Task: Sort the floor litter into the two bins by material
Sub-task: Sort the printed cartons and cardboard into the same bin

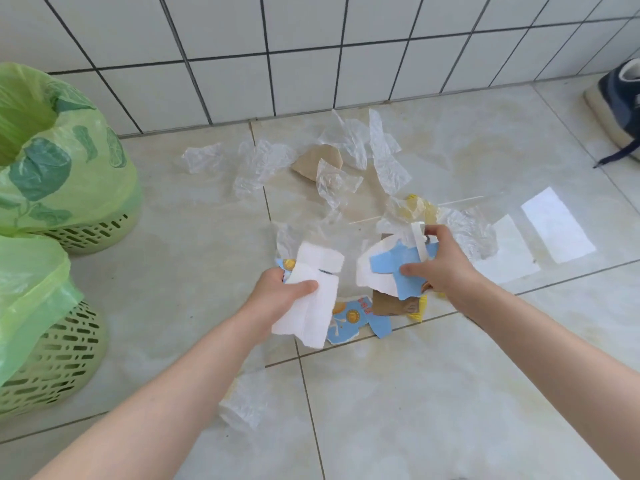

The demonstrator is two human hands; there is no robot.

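Note:
My left hand (280, 292) grips a bunch of torn white paper pieces (313, 292) above the floor. My right hand (438, 263) grips a stack of torn paper scraps (384, 268), white and light blue, with a white strip sticking up. Below them lies a printed blue paper scrap (353, 322) beside a brown card piece (391, 304). Several crumpled clear plastic pieces (258, 164) are scattered toward the wall, around a tan paper piece (318, 160). Two green baskets lined with green bags stand at the left: the far bin (93, 233) and the near bin (59, 358).
A white tiled wall (311, 57) closes the far side. A dark blue shoe (620, 105) with a trailing lace rests at the upper right. Another clear plastic piece (244, 400) lies between my forearms. Bright window reflections mark the floor at the right.

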